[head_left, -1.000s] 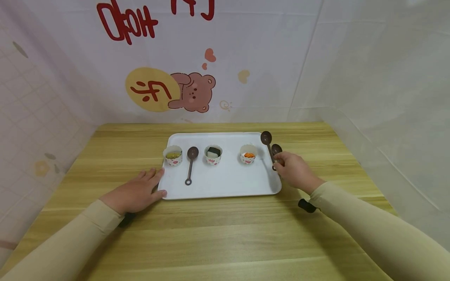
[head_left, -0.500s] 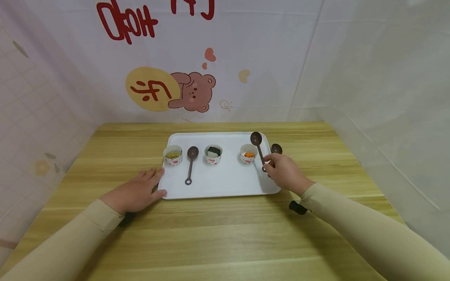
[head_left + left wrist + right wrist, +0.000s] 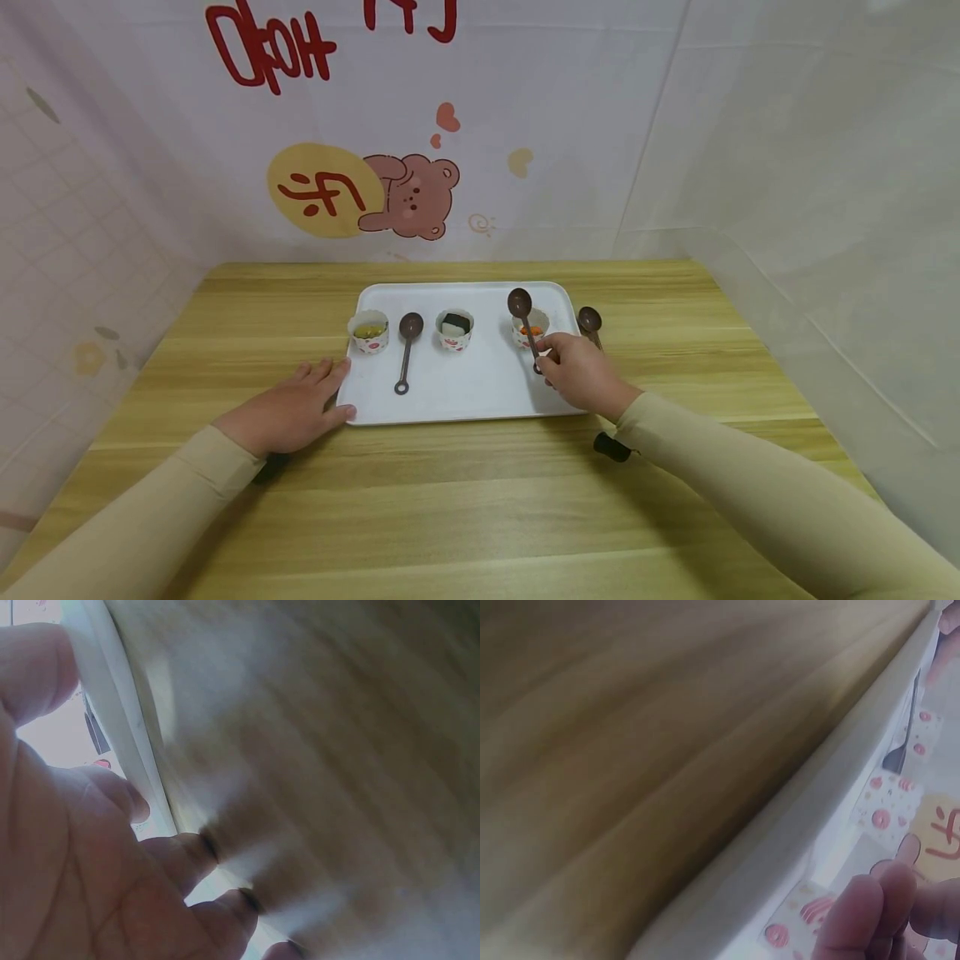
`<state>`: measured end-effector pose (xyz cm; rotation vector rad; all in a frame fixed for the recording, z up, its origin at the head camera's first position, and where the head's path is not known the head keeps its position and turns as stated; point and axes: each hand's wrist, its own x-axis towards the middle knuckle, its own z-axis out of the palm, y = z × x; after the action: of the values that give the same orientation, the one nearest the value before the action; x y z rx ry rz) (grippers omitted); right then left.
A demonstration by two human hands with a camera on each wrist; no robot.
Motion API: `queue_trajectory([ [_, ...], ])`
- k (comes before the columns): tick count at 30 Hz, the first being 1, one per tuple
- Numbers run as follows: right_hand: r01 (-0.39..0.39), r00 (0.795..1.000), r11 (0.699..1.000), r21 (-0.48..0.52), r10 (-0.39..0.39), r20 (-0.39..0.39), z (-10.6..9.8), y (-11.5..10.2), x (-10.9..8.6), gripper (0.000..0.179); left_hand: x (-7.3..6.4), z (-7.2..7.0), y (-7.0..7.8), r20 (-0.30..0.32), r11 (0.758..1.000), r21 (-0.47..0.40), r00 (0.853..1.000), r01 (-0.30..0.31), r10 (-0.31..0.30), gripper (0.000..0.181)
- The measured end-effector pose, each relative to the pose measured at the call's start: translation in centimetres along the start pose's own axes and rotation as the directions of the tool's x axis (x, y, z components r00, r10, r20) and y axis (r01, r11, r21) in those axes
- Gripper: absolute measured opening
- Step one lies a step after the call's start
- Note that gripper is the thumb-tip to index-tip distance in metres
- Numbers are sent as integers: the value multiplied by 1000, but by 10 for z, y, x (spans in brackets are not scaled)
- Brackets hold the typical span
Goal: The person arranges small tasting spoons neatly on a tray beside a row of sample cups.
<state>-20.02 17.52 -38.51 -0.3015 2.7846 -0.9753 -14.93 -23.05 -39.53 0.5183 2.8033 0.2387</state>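
Note:
My right hand (image 3: pixel 585 372) pinches the handle of a brown measuring spoon (image 3: pixel 519 303), holding it over the white tray (image 3: pixel 465 392) beside the paper cup with orange bits (image 3: pixel 529 340). The spoon's bowl partly covers that cup in the head view. My left hand (image 3: pixel 288 408) lies with straight fingers and a spread thumb along the tray's left edge. Another brown spoon (image 3: pixel 406 358) lies on the tray between the cup of green pieces (image 3: pixel 371 343) and the cup with a white and dark block (image 3: pixel 453 337). In the right wrist view the held spoon is hidden; curled fingers (image 3: pixel 847 915) show.
A third brown spoon (image 3: pixel 590 319) lies by the tray's right edge, its handle partly behind my right hand. The tray sits on a wooden table (image 3: pixel 450 508). A printed white cloth (image 3: pixel 555 142) hangs behind the table and along both sides.
My right hand has moved left with the spoon, from the tray's right edge to the orange-filled cup. The third spoon is now uncovered more. My left hand has stayed put.

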Motion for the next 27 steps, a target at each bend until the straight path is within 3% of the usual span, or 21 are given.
queue_trajectory([
  [7, -1, 1000, 999, 37, 0, 13, 10, -11, 3, 22, 0, 1, -1, -5, 1000, 3, 1000, -1, 1, 79],
  [16, 1, 999, 1000, -25, 0, 32, 19, -20, 6, 15, 0, 3, -2, -29, 1000, 12, 999, -23, 23, 81],
  [27, -5, 998, 999, -48, 8, 58, 26, -30, 9, 14, 1, 3, -4, -17, 1000, 17, 1000, -12, 13, 79],
])
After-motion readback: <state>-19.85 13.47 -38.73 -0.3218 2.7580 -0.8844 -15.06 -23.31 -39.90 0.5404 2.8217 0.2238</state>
